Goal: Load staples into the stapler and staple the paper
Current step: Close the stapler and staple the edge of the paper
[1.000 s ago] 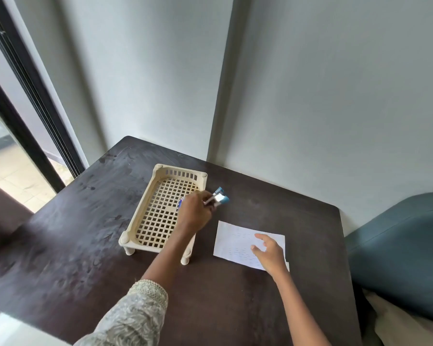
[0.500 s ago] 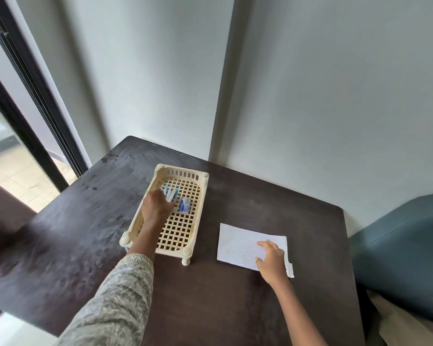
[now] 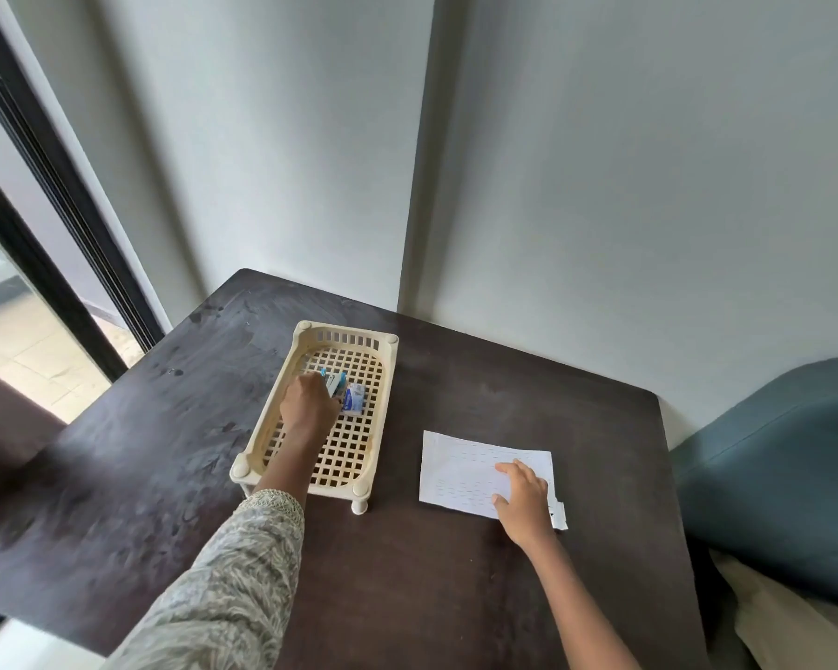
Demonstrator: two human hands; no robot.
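Observation:
My left hand (image 3: 309,406) reaches into a cream lattice tray (image 3: 359,456) and is closed around a small blue and silver stapler (image 3: 336,383), which sits low over the tray floor. Right beside it in the tray lies a small blue and white staple box (image 3: 354,398). A white sheet of paper (image 3: 460,469) with faint printed lines lies on the dark table to the right of the tray. My right hand (image 3: 526,500) rests flat on the paper's near right part, fingers spread.
The dark wooden table (image 3: 456,597) stands in a corner against grey walls. A blue-grey upholstered chair (image 3: 770,476) is close at the right edge. A dark-framed glass door (image 3: 44,244) runs along the left.
My left hand carried the stapler from above the paper's left side into the tray and lowered it beside the staple box. My right hand stayed on the paper.

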